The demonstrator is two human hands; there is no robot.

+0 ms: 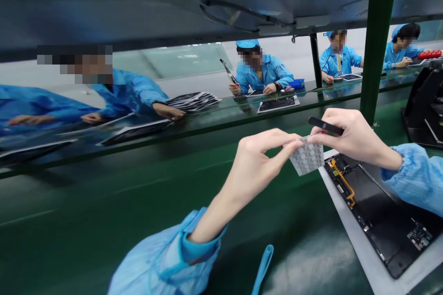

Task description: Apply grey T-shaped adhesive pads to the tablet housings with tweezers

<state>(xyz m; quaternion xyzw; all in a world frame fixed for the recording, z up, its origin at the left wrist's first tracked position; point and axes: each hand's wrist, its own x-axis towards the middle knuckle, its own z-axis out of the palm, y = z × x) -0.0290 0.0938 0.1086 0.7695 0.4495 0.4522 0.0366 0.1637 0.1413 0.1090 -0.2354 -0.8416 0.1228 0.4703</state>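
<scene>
Between thumb and fingers, my left hand (pixel 258 161) pinches the left edge of a small clear sheet of grey stickers (pixel 309 159), held up above the bench. My right hand (pixel 353 136) is closed at the sheet's top edge, thumb and forefinger against it. Black tweezers (pixel 325 126) are also tucked in that hand, their dark end pointing left. Below my right forearm lies an opened tablet (pixel 377 207) with an orange flex cable (pixel 342 184) along its left side. A white sheet (pixel 349 235) lies under the tablet.
A blue strap (pixel 263 267) lies on the green bench (pixel 138 221). Across a raised ledge, several co-workers in blue handle tablets (pixel 278 104). A green post (pixel 378 55) rises beyond my right hand. Overhead runs a shelf (pixel 173 14) with a hanging cable. Black equipment (pixel 424 106) stands far right.
</scene>
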